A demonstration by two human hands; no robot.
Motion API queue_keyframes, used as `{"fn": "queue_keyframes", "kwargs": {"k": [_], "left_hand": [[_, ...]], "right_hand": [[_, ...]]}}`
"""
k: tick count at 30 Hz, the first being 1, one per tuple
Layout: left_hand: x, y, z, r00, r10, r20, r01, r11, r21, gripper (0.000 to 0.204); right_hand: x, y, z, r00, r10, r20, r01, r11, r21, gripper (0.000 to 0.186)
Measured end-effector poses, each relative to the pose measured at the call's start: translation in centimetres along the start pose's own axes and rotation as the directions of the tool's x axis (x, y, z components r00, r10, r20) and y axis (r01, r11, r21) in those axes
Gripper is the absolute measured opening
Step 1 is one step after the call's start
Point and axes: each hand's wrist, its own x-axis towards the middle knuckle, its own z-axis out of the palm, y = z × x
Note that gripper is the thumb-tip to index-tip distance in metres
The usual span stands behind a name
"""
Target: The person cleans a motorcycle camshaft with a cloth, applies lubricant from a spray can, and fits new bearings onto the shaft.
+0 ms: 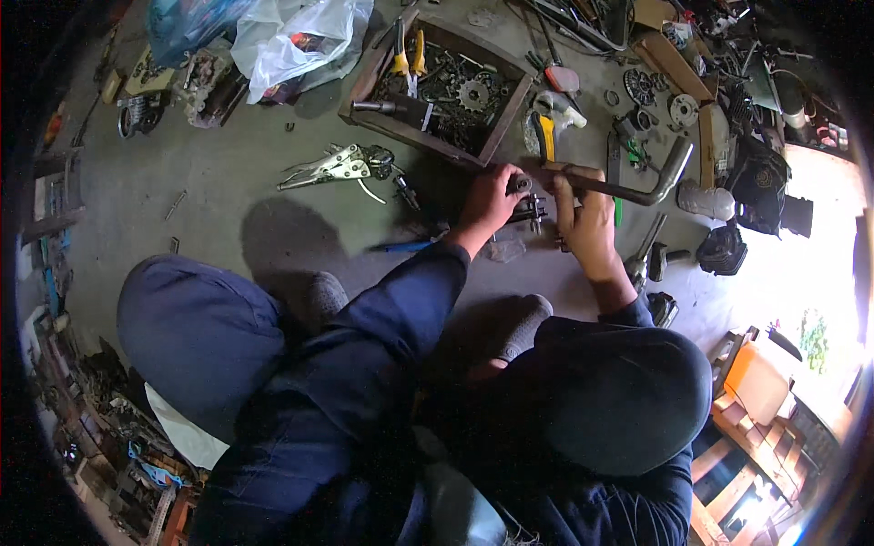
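My left hand (490,207) is closed around a dark metal part with a round end (520,184) and a threaded bolt (537,215) beside it. Just to its right, the fingers of my right hand (590,227) are wrapped round a bent metal bar (628,192), whose thick end angles up to the right. How the bar and the dark part meet is hidden by my fingers. On the floor left of my hands lie locking pliers (341,166). A yellow-and-black handle (543,138) lies beyond my right hand.
Ahead stands a wooden tray (499,129) of loose hardware, with yellow-handled pliers (410,60) in it. Plastic bags (296,36) lie at the far left. Discs (683,111), boxes and engine parts crowd the right. My knees flank the work.
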Motion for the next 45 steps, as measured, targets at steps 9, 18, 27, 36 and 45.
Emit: {"fn": "queue_keyframes", "kwargs": {"k": [9,18,27,36,45], "left_hand": [[0.5,0.1,-0.2,0.999,-0.039,0.034,0.040,0.999,-0.013,0.038],[0.1,-0.3,-0.4,0.992,0.114,-0.061,-0.111,0.992,0.061,0.034],[0.3,0.6,0.3,0.997,-0.049,0.057,0.056,0.991,-0.123,0.036],[0.3,0.9,0.0,0.998,-0.050,0.044,0.052,0.998,-0.038,0.035],[0.1,1.1,-0.1,0.998,-0.036,0.045,0.039,0.997,-0.059,0.030]], "right_hand": [[0.5,0.1,-0.1,0.998,0.040,0.042,-0.042,0.998,0.050,0.018],[-0.5,1.7,1.1,0.990,-0.095,0.106,0.107,0.988,-0.112,0.017],[-2.1,3.7,1.1,0.973,-0.211,0.097,0.228,0.942,-0.246,0.020],[-2.1,2.7,1.0,0.986,-0.144,0.084,0.150,0.986,-0.073,0.018],[-1.8,3.0,1.5,0.980,-0.149,0.134,0.158,0.986,-0.058,0.017]]}}
